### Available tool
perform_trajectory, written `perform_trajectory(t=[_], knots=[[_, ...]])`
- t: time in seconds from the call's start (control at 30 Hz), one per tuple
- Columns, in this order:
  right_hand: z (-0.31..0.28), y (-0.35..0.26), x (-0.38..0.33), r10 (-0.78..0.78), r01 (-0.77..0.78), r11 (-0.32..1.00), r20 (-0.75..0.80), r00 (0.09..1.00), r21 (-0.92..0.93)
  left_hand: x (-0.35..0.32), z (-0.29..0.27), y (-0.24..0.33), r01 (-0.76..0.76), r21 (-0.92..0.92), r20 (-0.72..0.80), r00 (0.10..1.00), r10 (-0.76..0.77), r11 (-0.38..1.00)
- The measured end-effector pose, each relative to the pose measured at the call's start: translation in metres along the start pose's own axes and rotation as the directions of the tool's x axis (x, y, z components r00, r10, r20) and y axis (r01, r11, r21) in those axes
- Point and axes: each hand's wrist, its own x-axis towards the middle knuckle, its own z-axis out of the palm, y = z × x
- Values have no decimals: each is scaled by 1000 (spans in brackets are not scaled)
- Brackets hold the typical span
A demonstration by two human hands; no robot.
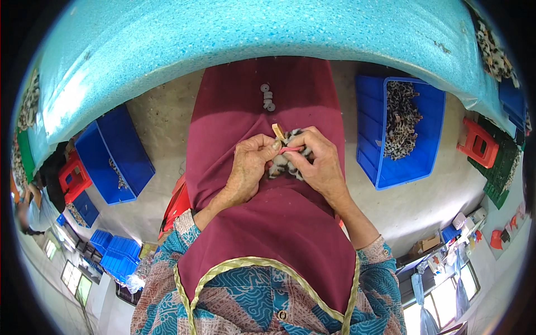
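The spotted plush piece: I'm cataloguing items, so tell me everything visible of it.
The spotted plush piece looks small and furry, whitish with black and brownish patches. A tan strip juts up at its far edge and a pinkish-red strip lies across it; whether they are attached is unclear. The left hand and right hand hold it over the maroon apron, their fingers hiding much of its shape.

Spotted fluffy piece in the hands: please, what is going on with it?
A person's left hand and right hand pinch the spotted fluffy piece above a maroon apron. A red strip shows between the hands, and a yellowish tag sticks out nearby. The blue crate on the right holds a pile of similar pieces.
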Motion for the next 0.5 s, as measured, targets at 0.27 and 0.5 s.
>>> perform_trajectory(t=[0.27,0.5], knots=[[0,0,-2,274,-284,947,88,958,150,-3,-3,2,10,21,91,996,-12,1000],[-3,-7,-2,-41,62,980,114,993,-191,-3,2,-5,-44,81,84,996,37,996]])
